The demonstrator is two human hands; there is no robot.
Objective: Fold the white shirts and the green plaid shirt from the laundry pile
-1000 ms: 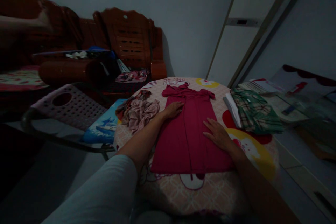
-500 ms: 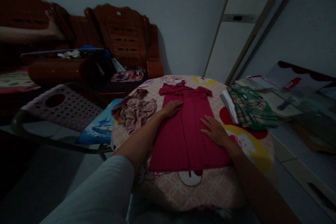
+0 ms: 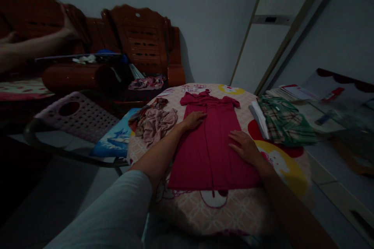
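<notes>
A dark pink garment [image 3: 216, 155] lies spread on the round table's patterned cloth [image 3: 233, 210], its gathered top end away from me. My left hand [image 3: 193, 120] rests flat on its upper left part, fingers stretched out. On its right side lies my right hand [image 3: 243, 147], palm down with fingers apart. Neither hand grips the fabric. Crumpled clothes [image 3: 159, 122] are left of the garment. A green plaid folded garment [image 3: 284, 120] sits at the table's right, with a white folded cloth [image 3: 260, 118] beside it.
At the left stand a woven-back chair [image 3: 78, 114] with a blue cushion [image 3: 115, 136] and wooden armchairs [image 3: 140, 42]. Another person's bare limbs [image 3: 37, 46] reach in at the far left. A glass-topped surface [image 3: 330, 118] with papers [image 3: 295, 92] is at the right.
The whole view has shifted slightly, so most things appear a little further right. Both hands remain on the pink garment. More of the other person's limbs shows at the left.
</notes>
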